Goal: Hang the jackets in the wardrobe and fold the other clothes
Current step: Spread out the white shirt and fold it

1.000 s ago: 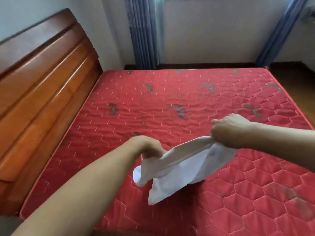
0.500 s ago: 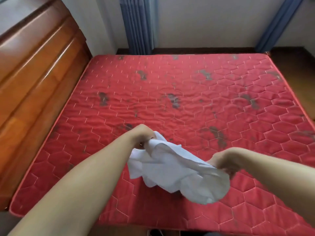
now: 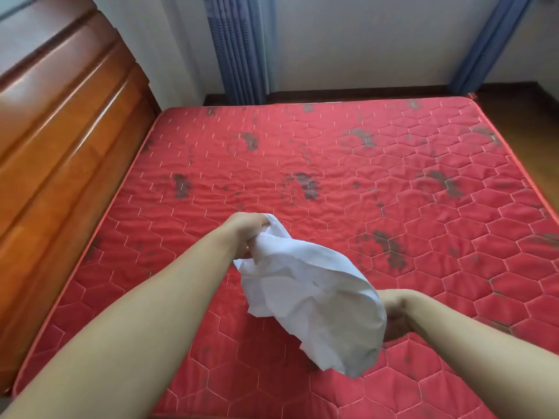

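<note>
Folding is only just getting under way, judging by how things are lying: a white garment (image 3: 305,285) is hanging bunched and crumpled between two bare hands above the near part of a red mattress (image 3: 302,164), and no crease or neat edge is showing in it yet. The left hand (image 3: 246,229) is gripping one end, its fingers curling tightly round a gathered wad of cloth, while the right hand (image 3: 393,316) is holding the lower end nearer the body; much of that hand is hiding behind the fabric, so its fingers are appearing curled into the cloth rather than showing plainly. No folded pile, jacket or wardrobe is appearing anywhere in view, so how much of the wider job is done cannot be told, and this piece is looking like it needs shaking out and spreading flat first. The cloth is reading as thin, light and limp, wrinkling into soft irregular pleats and sagging into a rounded pouch toward the right hand. The mattress is showing a quilted surface stitched in hexagons, puckering in places and carrying dark blotches. A glossy, stepped wooden headboard (image 3: 60,131) is running along its left side, and blue pleated curtains (image 3: 239,46) are hanging against the pale far wall.
</note>
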The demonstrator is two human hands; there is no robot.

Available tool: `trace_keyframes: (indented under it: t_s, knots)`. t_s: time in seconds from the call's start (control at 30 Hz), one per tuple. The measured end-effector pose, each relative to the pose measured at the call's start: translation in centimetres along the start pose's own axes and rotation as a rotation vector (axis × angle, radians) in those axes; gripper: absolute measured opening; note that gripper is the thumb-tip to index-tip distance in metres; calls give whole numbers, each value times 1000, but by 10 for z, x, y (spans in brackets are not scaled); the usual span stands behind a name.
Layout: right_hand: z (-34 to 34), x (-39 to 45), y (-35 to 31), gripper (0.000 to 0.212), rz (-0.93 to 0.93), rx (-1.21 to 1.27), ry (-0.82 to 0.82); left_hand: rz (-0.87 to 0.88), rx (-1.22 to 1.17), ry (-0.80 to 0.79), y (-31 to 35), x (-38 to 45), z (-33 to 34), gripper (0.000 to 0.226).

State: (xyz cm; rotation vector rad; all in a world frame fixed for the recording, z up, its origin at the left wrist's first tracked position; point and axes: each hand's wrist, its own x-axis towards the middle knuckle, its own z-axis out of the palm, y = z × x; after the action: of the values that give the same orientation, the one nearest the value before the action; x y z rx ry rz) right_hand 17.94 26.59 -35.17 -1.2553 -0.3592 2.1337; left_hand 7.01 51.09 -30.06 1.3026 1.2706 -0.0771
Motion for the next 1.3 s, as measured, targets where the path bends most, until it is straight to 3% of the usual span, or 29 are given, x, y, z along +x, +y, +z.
trace_keyframes:
  t_s: [0.1,0.17,0.23,0.27,0.37,0.43,0.5,0.6,0.7,0.77,0.83,0.9,0.93,1.0,1.07,1.13,1.2,1.3]
  knots:
    - [-3,-2,-9,9,-38,44,86,-3,4,-36,6,2,-3,14]
    - [-5,3,-9,25,113,-278,69,-13,-3,-98,9,5,-5,18]
    - [-4,13,-5,15,260,-567,153,-9,-30,-150,10,6,-4,22]
    - [-6,18,-3,10,297,-673,256,4,-48,-167,11,7,-3,22]
    - [-27,20,6,24,311,-896,748,32,-60,-219,9,9,-3,16]
    - [-47,13,18,18,254,-896,1079,64,28,-267,5,11,-3,9]
    - [-59,3,22,9,281,-849,1178,115,125,-253,-1,13,0,8]
    - [-74,-2,16,13,325,-763,1175,129,230,-276,-10,11,8,11]
    - [-95,-11,10,19,332,-663,1211,20,511,-529,-23,16,6,24]
    - [-102,-19,16,25,546,-705,977,-96,831,-624,-48,27,7,28]
    - [-111,-21,24,25,765,-723,703,-207,1182,-600,-71,43,16,25]
    - [-122,-24,7,24,843,-710,513,-229,1411,-575,-69,62,27,23]
    - [-127,-28,-17,30,823,-729,497,-160,1424,-496,-52,69,31,22]
    - [-142,-41,-85,33,547,-582,733,88,1111,-140,5,83,34,16]
    - [-150,-65,-166,20,90,-256,1008,327,509,229,90,85,32,24]
    - [-142,-98,-251,15,-374,-142,1151,471,4,325,186,68,24,28]
    - [-120,-137,-326,24,-751,-160,1263,631,-348,369,269,42,10,32]
    - [-92,-201,-411,24,-1084,-230,1415,880,-497,430,356,-12,-15,33]
